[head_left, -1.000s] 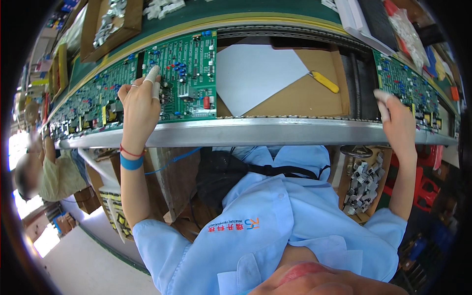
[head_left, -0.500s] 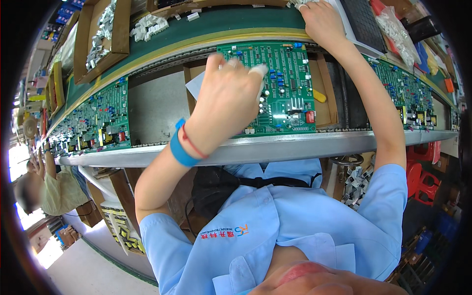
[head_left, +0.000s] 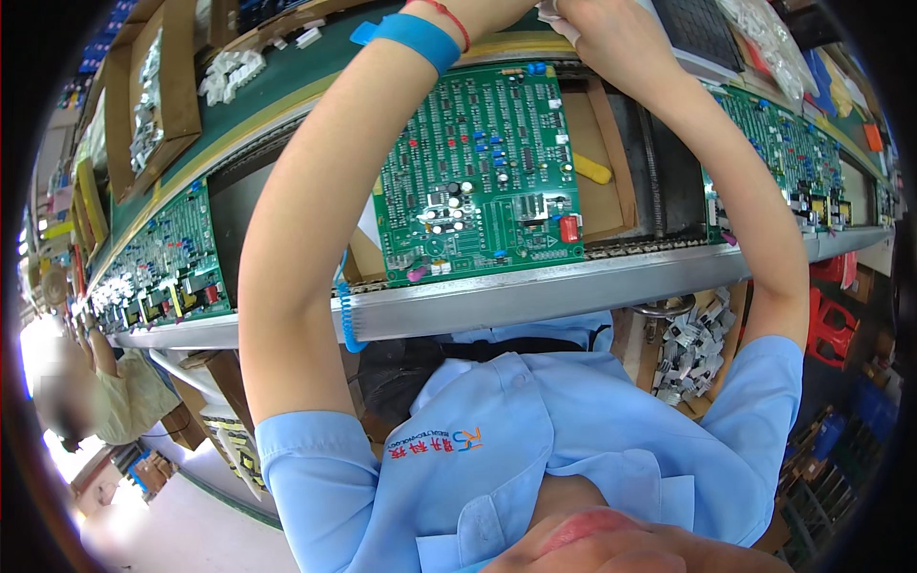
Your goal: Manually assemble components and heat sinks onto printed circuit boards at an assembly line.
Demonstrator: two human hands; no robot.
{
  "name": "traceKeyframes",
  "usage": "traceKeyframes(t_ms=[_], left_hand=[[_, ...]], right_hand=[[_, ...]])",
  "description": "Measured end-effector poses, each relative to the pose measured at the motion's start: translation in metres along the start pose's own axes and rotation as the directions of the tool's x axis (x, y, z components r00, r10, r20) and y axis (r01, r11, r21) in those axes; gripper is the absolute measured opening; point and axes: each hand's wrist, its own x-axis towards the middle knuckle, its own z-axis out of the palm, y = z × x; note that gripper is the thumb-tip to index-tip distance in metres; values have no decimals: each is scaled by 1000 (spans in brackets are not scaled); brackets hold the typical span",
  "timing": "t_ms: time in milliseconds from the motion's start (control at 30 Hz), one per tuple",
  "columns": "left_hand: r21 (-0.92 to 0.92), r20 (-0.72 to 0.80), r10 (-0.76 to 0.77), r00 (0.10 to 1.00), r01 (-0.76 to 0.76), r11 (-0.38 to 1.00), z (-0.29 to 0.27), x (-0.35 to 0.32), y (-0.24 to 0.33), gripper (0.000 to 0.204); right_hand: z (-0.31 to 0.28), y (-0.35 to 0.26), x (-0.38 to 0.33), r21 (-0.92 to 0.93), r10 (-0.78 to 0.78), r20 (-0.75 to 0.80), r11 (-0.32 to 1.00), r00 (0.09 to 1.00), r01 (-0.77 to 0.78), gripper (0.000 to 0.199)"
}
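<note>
A green circuit board (head_left: pixel 478 172) lies on the rail line in front of me, crowded with small parts, blue capacitors and one red block. My left hand (head_left: pixel 487 11) reaches past its far edge, a blue strap (head_left: pixel 420 40) and a red cord on its wrist; the upper picture edge cuts off its fingers. Close beside it, my right hand (head_left: pixel 616 38) is bent inward with curled fingers. Something white (head_left: pixel 558 19) shows at those fingertips, too cropped to name. Both forearms span the line, the left one covering the board's left edge.
More green boards stand on the line at left (head_left: pixel 172 263) and right (head_left: pixel 778 162). A metal rail (head_left: pixel 478 304) runs along the near side. White connectors (head_left: pixel 231 74) and a cardboard box (head_left: pixel 181 86) of parts occupy the far bench. Another person (head_left: pixel 124 392) works at far left.
My left hand has gone from above the board to the far side, next to my right hand. My right hand has come slightly nearer. The whole scene has shifted left in view.
</note>
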Motion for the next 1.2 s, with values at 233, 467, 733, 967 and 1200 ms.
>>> traceKeyframes(t_ms=[233, 467, 733, 967, 1200], left_hand=[[-152, 229, -26, 973, 62, 986, 2, 7, -2, 11], [-71, 358, -24, 934, 52, 996, -33, 15, 8, 12], [-283, -168, -198, 966, 145, 948, -97, -47, 5, 13], [-538, 76, -525, 848, 478, 694, -150, -172, 36, 19], [-608, 364, -741, 564, 747, 270, -176, -243, 63, 18]], right_hand=[[-1, 1, 9, -117, -207, 35, 971, 978, 210, 9], [29, -33, 13, -710, -56, 197, 681, 979, 182, 15], [-28, -39, -2, 46, -111, -82, 992, 990, 115, 9], [-11, -106, 6, 343, -156, -28, 926, 987, 156, 6], [3, -126, 44, 123, -171, 166, 981, 971, 152, 9]])
